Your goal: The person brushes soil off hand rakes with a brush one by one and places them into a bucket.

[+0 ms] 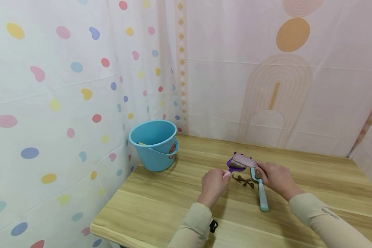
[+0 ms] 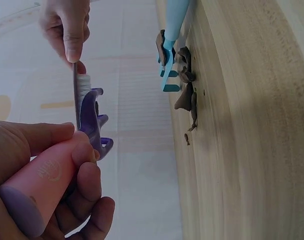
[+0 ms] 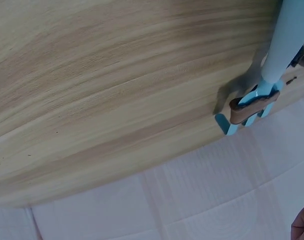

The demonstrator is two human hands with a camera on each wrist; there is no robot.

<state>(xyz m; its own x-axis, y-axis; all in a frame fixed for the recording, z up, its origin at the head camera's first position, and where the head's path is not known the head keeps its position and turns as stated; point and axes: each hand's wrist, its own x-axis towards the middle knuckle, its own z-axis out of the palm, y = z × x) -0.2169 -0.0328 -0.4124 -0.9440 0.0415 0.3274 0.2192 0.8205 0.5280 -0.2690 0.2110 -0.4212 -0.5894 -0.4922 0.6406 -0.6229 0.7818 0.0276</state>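
Note:
My left hand (image 1: 214, 186) grips the pink handle (image 2: 46, 175) of a purple rake-like tool (image 2: 94, 122), its tines pointing away. Between thumb and fingers, my right hand (image 1: 276, 177) pinches a flat brush (image 1: 244, 160), whose white bristles (image 2: 84, 86) lie against the purple head. Below, on the table, a light blue hand rake (image 1: 262, 196) has a brown piece (image 3: 252, 109) on its tines. Dark brown pieces (image 2: 186, 97) are scattered beside it. Only a bit of the right hand (image 3: 303, 224) shows at the right wrist view's lower right corner.
A light blue bucket (image 1: 156, 162) with something yellow inside stands at the table's back left corner. A black item (image 1: 214, 226) is beside my left sleeve. Patterned curtains (image 1: 217, 86) hang behind and left of the wooden table (image 1: 148, 203).

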